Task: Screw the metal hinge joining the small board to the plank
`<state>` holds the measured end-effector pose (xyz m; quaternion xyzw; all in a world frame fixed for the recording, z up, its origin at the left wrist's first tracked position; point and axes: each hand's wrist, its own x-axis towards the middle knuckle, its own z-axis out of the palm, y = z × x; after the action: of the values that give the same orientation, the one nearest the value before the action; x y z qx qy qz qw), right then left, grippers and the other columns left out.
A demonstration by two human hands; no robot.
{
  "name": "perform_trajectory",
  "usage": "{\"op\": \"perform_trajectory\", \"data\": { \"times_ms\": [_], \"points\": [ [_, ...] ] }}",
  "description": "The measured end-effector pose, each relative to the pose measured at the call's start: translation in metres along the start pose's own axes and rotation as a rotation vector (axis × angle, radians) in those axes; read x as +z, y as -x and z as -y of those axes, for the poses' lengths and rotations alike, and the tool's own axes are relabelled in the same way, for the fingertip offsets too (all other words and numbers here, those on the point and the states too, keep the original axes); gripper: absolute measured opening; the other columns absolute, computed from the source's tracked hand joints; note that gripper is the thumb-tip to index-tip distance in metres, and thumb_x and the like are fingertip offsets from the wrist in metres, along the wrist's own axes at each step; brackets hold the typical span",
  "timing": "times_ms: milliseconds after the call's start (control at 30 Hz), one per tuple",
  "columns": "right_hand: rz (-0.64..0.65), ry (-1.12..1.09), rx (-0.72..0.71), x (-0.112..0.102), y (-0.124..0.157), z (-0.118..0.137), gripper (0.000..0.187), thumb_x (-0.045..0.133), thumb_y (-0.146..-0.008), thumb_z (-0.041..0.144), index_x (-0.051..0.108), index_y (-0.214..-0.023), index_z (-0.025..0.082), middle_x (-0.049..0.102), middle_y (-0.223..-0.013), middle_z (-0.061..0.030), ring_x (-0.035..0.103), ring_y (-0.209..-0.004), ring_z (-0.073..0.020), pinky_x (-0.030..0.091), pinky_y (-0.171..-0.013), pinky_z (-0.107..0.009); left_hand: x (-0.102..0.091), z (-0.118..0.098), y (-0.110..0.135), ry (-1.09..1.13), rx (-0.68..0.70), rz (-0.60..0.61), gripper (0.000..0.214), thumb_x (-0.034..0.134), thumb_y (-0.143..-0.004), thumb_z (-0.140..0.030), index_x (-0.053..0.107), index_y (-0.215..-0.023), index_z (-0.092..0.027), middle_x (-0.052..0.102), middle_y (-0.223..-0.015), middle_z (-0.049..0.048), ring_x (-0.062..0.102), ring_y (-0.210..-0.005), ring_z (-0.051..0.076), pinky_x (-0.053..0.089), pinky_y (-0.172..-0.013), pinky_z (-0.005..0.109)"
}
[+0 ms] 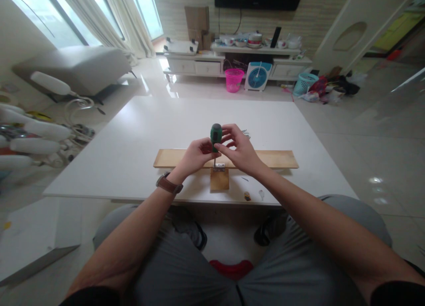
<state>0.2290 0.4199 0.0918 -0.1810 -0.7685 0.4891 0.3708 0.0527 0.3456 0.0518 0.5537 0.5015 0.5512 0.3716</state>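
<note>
A screwdriver (216, 133) with a green and black handle stands upright, its shaft reaching down to a metal hinge (219, 167). My right hand (241, 150) grips the handle with thumb and fingers. My left hand (198, 154) pinches the screwdriver low on the handle, near the shaft; some of its fingertips are hidden. The hinge lies where a long wooden board (277, 159) meets a short wooden block (219, 180). One loose screw (245, 179) lies to the right of the block. Behind my right hand is a small pile of screws (246, 133).
Everything lies on a white table (133, 164). Near its front edge are a small dark-and-yellow item (247, 195) and a small clear plastic piece (261, 194). Beyond the table stand a pink basket (234, 81), a blue fan (258, 76) and a white cabinet (186, 67).
</note>
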Motion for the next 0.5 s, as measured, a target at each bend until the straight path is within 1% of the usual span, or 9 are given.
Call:
{"op": "perform_trajectory", "data": {
  "times_ms": [133,200,300,400,500],
  "points": [
    [-0.011,0.021,-0.016,0.0003,-0.0003,-0.0006,0.038,0.076,-0.088,0.036,0.056,-0.120,0.029,0.071,-0.112,-0.0029,0.069,-0.096,-0.0208,0.059,-0.073,-0.035,0.0004,0.0015,0.0005,0.017,0.004,0.018,0.035,0.093,-0.077,-0.040,0.075,-0.096,-0.017,0.079,-0.091,0.0059,0.077,-0.101,0.027,0.062,-0.098,0.045],
    [-0.022,0.035,-0.026,0.0001,-0.0002,-0.0007,0.035,0.074,-0.089,0.035,0.056,-0.119,0.028,0.071,-0.111,-0.0027,0.068,-0.095,-0.0203,0.059,-0.072,-0.035,-0.0008,0.0007,0.0010,0.033,0.003,0.055,0.037,0.092,-0.079,-0.042,0.077,-0.102,-0.017,0.080,-0.097,0.0078,0.076,-0.105,0.029,0.062,-0.098,0.045],
    [-0.032,0.040,-0.037,-0.0003,0.0001,-0.0006,0.033,0.072,-0.089,0.034,0.056,-0.117,0.028,0.071,-0.109,-0.0024,0.068,-0.094,-0.0202,0.059,-0.071,-0.034,-0.0034,-0.0003,0.0015,0.077,0.014,0.123,0.040,0.087,-0.086,-0.046,0.078,-0.113,-0.017,0.082,-0.108,0.0111,0.075,-0.112,0.031,0.060,-0.103,0.049],
    [-0.029,0.036,-0.035,-0.0004,0.0002,-0.0007,0.033,0.072,-0.090,0.035,0.056,-0.118,0.028,0.071,-0.110,-0.0025,0.068,-0.095,-0.0202,0.059,-0.071,-0.034,-0.0049,0.0012,0.0012,0.088,0.038,0.118,0.039,0.084,-0.090,-0.048,0.080,-0.113,-0.017,0.082,-0.108,0.0117,0.075,-0.112,0.032,0.058,-0.108,0.053],
    [-0.035,0.041,-0.027,-0.0001,0.0000,-0.0009,0.034,0.073,-0.089,0.034,0.056,-0.118,0.028,0.071,-0.110,-0.0023,0.068,-0.095,-0.0200,0.059,-0.071,-0.034,-0.0046,0.0035,0.0005,0.083,0.049,0.100,0.036,0.083,-0.091,-0.048,0.080,-0.110,-0.017,0.082,-0.106,0.0113,0.076,-0.109,0.031,0.058,-0.108,0.054]
  ]
}}
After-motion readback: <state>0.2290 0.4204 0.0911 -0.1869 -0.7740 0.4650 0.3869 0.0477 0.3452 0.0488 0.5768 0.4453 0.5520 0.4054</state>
